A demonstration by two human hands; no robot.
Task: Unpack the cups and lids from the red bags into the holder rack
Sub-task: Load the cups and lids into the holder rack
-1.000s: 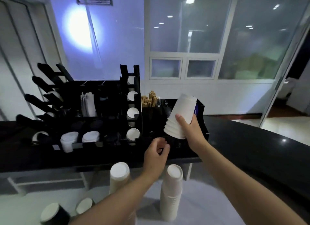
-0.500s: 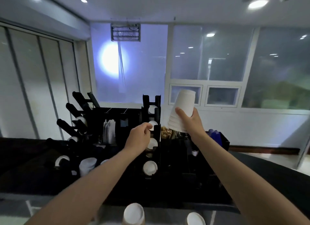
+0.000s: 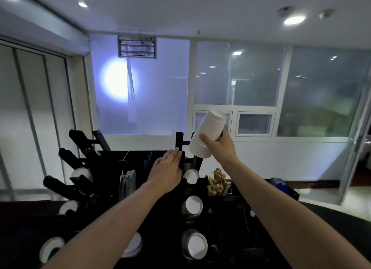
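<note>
My right hand (image 3: 221, 148) grips a stack of white paper cups (image 3: 206, 136), tilted with the open ends pointing down and left, just above the top of the black holder rack (image 3: 181, 140). My left hand (image 3: 167, 169) lies flat with straight fingers against the rack's upper left post. Below it, three of the rack's round slots show white cup bottoms (image 3: 193, 204). No red bags are in view.
Angled black tube holders (image 3: 80, 140) with some white cups stand at the left. A black organiser holds napkins (image 3: 127, 180) and wooden stirrers (image 3: 217, 181). White lids (image 3: 134, 245) sit low in front. The dark counter (image 3: 331, 224) runs to the right.
The view has tilted up and closer to the rack. My right hand raised the cup stack towards the rack's top. My left hand rose from the counter, opened and came flat against the rack.
</note>
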